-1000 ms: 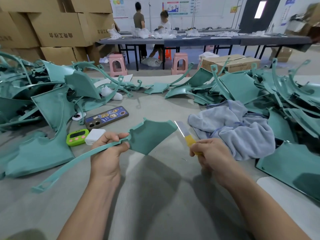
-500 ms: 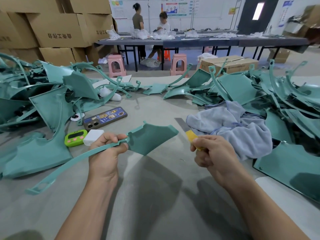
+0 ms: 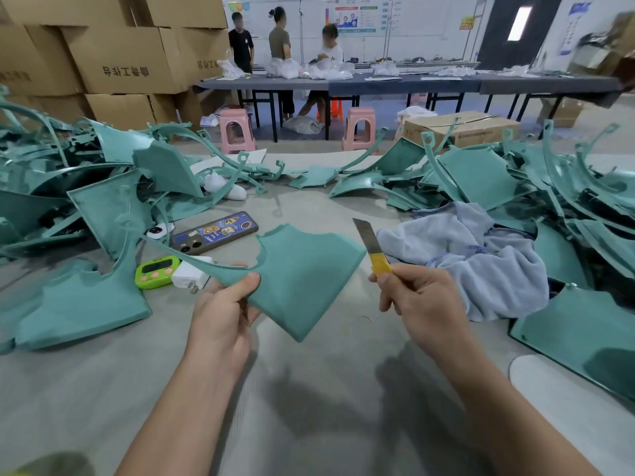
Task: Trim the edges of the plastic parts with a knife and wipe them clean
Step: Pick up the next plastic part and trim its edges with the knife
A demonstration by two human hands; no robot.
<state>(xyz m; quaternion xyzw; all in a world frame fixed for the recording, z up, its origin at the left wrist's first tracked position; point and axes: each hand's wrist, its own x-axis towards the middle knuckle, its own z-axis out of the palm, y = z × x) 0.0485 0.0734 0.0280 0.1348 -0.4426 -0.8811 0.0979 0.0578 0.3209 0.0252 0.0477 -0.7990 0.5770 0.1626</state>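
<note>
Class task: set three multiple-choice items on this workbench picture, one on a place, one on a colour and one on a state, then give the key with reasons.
1. Relative to the knife, the cloth lies: A. to its left B. to its right C. on top of it.
2. The knife's handle is: A. yellow B. red C. black.
3. The nearest plastic part is: A. lying loose, untouched B. wrapped in the cloth C. held by the left hand.
Key: B, the cloth is bunched beyond the right hand, which holds the knife; A, yellow shows between blade and hand; C, the left thumb lies on the part.
</note>
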